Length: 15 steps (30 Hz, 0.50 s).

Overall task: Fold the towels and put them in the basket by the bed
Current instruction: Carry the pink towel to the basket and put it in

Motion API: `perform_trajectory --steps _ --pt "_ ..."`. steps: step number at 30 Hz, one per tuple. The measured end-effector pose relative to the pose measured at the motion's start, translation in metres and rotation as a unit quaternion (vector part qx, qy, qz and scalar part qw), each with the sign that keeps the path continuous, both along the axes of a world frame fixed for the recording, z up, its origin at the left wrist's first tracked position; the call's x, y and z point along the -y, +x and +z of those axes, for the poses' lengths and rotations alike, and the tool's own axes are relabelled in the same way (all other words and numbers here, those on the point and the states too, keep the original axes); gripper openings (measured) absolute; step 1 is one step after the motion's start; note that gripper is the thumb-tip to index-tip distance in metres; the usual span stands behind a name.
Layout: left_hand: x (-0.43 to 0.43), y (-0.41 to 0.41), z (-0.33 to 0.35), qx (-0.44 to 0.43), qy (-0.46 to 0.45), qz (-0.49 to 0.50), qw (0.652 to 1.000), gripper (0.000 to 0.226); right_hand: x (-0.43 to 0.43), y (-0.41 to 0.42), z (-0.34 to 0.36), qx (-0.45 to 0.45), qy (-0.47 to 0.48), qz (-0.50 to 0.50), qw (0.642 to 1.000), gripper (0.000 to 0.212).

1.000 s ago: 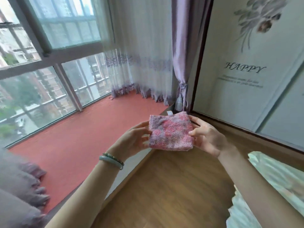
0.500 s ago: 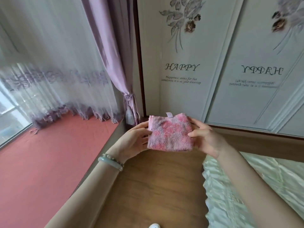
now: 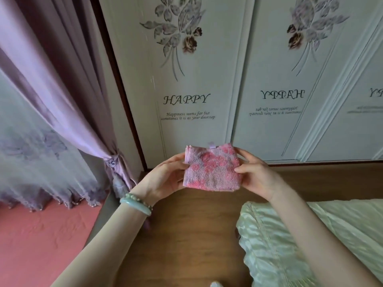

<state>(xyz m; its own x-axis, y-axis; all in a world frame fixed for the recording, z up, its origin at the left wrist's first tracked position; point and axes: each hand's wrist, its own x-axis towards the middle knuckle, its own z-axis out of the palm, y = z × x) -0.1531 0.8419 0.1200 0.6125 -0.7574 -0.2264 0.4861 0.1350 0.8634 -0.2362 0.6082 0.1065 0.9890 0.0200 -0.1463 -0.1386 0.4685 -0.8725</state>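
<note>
A small pink and lilac towel point(image 3: 212, 169), folded into a thick square with a little loop tag on its top edge, is held up in front of me above the wooden floor. My left hand point(image 3: 163, 179) grips its left edge, thumb on the front. My right hand point(image 3: 258, 176) grips its right edge the same way. No basket is in view.
White wardrobe doors point(image 3: 207, 79) with flower prints and "HAPPY" lettering stand straight ahead. A lilac curtain point(image 3: 62, 90) tied back hangs at the left over a red window seat point(image 3: 41, 241). A pale green bed cover point(image 3: 310, 235) fills the lower right, wooden floor point(image 3: 192, 235) between.
My view has swung to the right, from the window and red seat to the wardrobe doors and the bed. Both hands keep the same hold on the folded towel.
</note>
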Motion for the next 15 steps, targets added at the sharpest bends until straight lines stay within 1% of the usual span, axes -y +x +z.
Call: perform_trajectory --steps 6,10,15 --pt "0.072 0.096 -0.01 0.003 -0.009 -0.051 0.999 0.048 0.067 0.08 -0.009 0.002 -0.001 -0.019 1.0 0.069" --pt "0.134 0.161 -0.007 0.002 -0.022 -0.067 0.997 0.054 0.127 0.14 -0.007 -0.02 -0.01 -0.069 0.997 0.074" --pt "0.215 0.236 -0.001 -0.005 0.002 -0.037 0.999 0.049 0.202 0.206 0.004 -0.023 -0.03 -0.091 0.995 0.07"
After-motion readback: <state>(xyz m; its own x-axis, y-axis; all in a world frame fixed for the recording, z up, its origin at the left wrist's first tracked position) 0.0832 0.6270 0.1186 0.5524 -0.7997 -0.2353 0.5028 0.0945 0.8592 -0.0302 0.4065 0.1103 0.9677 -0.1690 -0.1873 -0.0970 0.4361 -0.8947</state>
